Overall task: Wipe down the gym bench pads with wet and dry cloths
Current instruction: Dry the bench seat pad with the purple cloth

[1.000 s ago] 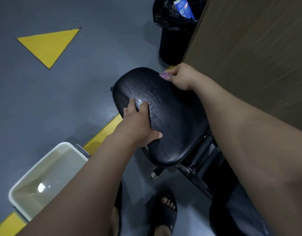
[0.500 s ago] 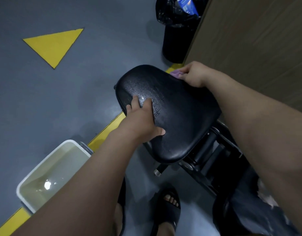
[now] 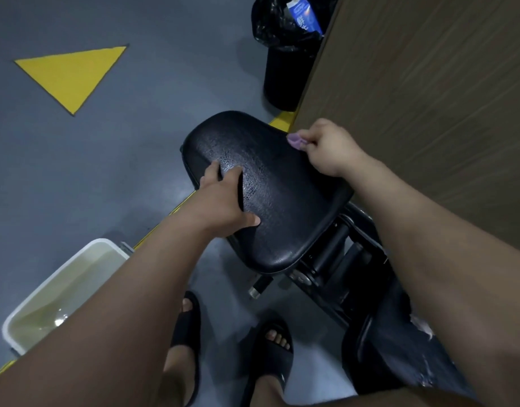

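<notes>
A black padded bench seat [image 3: 285, 207] fills the centre, its surface shining wet near the left side. My left hand [image 3: 223, 201] rests flat on the pad's left edge, fingers laid forward and thumb spread across the top. My right hand [image 3: 329, 148] is at the pad's far right edge and pinches a small purple cloth [image 3: 295, 141], most of which is bunched inside the fist. A second black pad [image 3: 399, 333], with torn worn patches, lies at the lower right beneath my right forearm.
A white tub of water [image 3: 62, 289] stands on the grey floor at the lower left. A black bin with a bag [image 3: 285, 63] is beyond the seat, next to a wooden wall panel [image 3: 429, 83]. The black bench frame [image 3: 335, 268] sits under the seat. My sandalled feet [image 3: 270, 348] stand below.
My right hand with the purple cloth has slid a little along the pad's far right edge. My left hand keeps its place on the left edge.
</notes>
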A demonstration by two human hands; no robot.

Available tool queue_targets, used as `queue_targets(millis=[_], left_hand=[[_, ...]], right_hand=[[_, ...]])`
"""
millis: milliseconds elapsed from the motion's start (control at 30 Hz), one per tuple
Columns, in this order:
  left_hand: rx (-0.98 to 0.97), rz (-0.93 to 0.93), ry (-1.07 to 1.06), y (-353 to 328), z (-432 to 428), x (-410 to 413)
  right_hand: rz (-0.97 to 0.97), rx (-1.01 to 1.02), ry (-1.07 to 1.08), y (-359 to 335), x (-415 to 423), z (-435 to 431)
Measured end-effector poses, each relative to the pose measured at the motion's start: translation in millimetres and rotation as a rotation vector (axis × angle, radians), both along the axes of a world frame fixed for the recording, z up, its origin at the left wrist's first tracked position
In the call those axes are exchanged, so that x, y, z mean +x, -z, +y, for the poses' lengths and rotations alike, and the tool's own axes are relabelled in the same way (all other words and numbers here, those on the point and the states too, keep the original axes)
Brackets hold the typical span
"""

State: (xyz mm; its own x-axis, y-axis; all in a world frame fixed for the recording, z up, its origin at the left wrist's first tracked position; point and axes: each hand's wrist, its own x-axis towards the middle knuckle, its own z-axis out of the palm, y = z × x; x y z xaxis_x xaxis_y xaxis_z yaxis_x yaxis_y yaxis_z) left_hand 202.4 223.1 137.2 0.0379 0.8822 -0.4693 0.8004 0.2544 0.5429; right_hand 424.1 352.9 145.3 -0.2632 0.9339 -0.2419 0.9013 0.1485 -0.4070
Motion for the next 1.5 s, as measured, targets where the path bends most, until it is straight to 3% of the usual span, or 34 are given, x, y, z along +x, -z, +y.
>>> queue_targets(millis=[200,433,700,900,1067,1300,1500], left_hand=[[0.032,0.018,-0.003,5,1,-5],[0.030,0.083,0.024,7,2,-15],[0.044,0.043,0.012,-2,-3,-11],[0.020,0.034,-0.041,0,-6,-14],[0.014,0.000,-0.051,4,-5,-19],[0.020,0.029,-0.042,6,0,-17],[0.042,0.008,-0.054,6,-4,-17]], right_hand=[[0.173,-0.109,0.002,21,-69,42],[0.286,-0.106,-0.063,14,-70,32],[0.066,0.193,-0.251,10,-30,-37],[0.113,0.310,-0.412,18,-9,-97],[0.096,0.395,-0.273,25,-26,-59],[0.081,0.321,-0.083,35,-76,10],[0.119,0.435,-0.309,30,-56,-55]])
